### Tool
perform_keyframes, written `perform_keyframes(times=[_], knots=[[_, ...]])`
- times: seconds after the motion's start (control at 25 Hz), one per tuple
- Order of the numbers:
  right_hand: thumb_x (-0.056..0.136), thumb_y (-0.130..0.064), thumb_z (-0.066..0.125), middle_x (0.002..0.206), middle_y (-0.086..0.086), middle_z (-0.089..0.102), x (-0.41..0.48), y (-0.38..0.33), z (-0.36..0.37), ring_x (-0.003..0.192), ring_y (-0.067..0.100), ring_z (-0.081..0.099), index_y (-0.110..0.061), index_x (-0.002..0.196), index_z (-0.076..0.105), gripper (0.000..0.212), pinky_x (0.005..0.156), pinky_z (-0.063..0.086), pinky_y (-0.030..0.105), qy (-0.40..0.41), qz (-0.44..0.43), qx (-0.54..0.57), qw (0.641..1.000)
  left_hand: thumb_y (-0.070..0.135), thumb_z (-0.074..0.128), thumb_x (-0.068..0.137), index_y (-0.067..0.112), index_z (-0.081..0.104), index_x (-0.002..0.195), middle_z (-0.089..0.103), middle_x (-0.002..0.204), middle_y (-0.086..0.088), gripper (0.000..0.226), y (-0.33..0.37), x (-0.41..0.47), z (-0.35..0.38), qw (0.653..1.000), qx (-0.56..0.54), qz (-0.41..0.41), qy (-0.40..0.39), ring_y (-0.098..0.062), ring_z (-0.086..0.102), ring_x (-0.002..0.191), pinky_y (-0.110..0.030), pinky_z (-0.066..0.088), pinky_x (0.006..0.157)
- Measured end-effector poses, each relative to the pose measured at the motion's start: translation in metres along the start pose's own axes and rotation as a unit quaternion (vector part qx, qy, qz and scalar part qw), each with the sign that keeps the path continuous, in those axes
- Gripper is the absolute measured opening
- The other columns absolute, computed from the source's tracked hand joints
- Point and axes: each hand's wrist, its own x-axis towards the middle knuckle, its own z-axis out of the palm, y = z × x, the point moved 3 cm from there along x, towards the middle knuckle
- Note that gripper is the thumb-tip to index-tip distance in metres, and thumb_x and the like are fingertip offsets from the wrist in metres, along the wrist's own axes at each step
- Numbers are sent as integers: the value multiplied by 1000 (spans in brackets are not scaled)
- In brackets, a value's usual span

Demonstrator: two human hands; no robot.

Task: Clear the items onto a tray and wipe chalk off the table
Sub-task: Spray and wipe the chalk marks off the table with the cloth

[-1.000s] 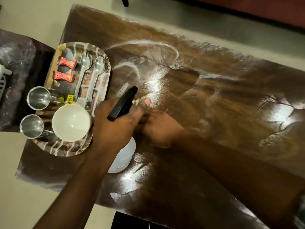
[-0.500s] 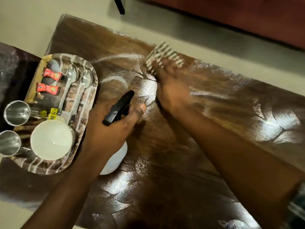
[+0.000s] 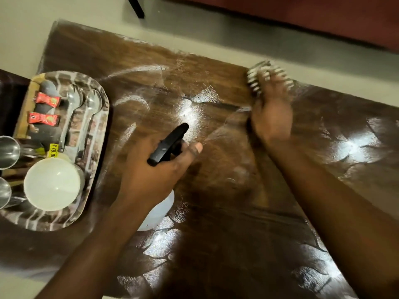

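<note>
My left hand grips a white spray bottle with a black trigger head, held over the middle of the dark wooden table. My right hand presses a striped cloth flat on the table near its far edge; it is blurred with motion. White chalk marks remain between the tray and the cloth. The patterned tray at the left holds a white bowl, two spoons, two red sachets and steel cups.
The table's surface shines wet at the right and near the front edge. Pale floor lies beyond the far edge, with a dark red piece of furniture and a black leg at the top.
My right hand with the cloth has swept from beside the spray bottle to the far edge and then rightward. The left hand keeps hold of the bottle. Chalk lines in the middle have thinned.
</note>
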Motion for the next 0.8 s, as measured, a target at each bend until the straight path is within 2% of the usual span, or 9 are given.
perform_keyframes(times=[0.08, 0.16, 0.24, 0.32, 0.4, 0.48, 0.56, 0.64, 0.8], knots=[[105, -26, 39, 171, 15, 38, -57, -16, 19, 156, 40, 38, -26, 162, 44, 57, 123, 38, 60, -89, -164, -39, 982, 41, 86, 87, 14, 71, 80, 60, 60, 6, 32, 3, -3, 8, 1000, -5, 16, -11, -6, 57, 51, -21, 46, 50], [111, -32, 39, 171, 11, 40, -114, -11, 21, 157, 37, 39, -30, 162, 44, 51, 121, 40, 58, -209, -404, -73, 888, 33, 85, 91, 6, 59, 72, 43, 52, 5, 42, 8, -8, 15, 999, 7, 39, -31, -8, 42, 45, -19, 35, 47], [108, -29, 48, 170, 7, 43, -113, 21, 1, 156, 29, 40, -32, 161, 46, 53, 122, 41, 49, -241, -522, -101, 812, 30, 84, 92, 1, 45, 66, 35, 52, 2, 55, 11, -14, 20, 997, 4, 54, -47, -11, 34, 46, -19, 29, 47], [104, -27, 46, 167, 12, 46, -73, 55, -20, 150, 34, 45, -29, 159, 49, 56, 119, 43, 48, -185, -430, -116, 876, 33, 85, 91, 0, 41, 65, 32, 54, -1, 60, 13, -18, 23, 996, 5, 67, -52, -15, 33, 49, -23, 27, 49], [103, -24, 45, 172, 11, 37, -25, 84, -39, 153, 40, 42, -35, 164, 41, 61, 123, 41, 54, -104, -211, -127, 964, 29, 85, 91, -6, 48, 69, 34, 55, -9, 55, 13, -23, 26, 996, -20, 71, -49, -16, 35, 50, -21, 28, 48], [103, -16, 46, 175, 9, 32, 5, 97, -49, 159, 36, 33, -33, 165, 39, 65, 130, 29, 47, -46, -29, -61, 997, 23, 85, 90, -8, 58, 75, 40, 55, -10, 44, 12, -29, 28, 996, -48, 66, -47, -12, 39, 49, -15, 30, 47], [102, -13, 45, 175, 10, 33, 2, 84, -43, 161, 31, 29, -28, 165, 41, 65, 132, 23, 39, 5, 54, -8, 999, 26, 86, 89, 3, 67, 77, 50, 54, -5, 32, 11, -32, 25, 995, -33, 74, -53, -9, 46, 49, -15, 36, 49], [101, -14, 45, 174, 9, 35, -34, 54, -27, 161, 31, 31, -28, 165, 42, 65, 132, 24, 39, -1, 28, -7, 1000, 33, 86, 89, 13, 70, 78, 57, 54, 3, 28, 5, -32, 21, 995, -12, 83, -60, -7, 53, 49, -22, 41, 51], [98, -20, 58, 171, 6, 41, -184, -5, 16, 157, 32, 37, -30, 162, 47, 65, 128, 34, 49, -150, -236, -30, 960, 44, 84, 89, 9, 68, 76, 48, 52, 7, 41, -7, -34, 10, 996, 1, 74, -42, -11, 47, 49, -30, 39, 52]])
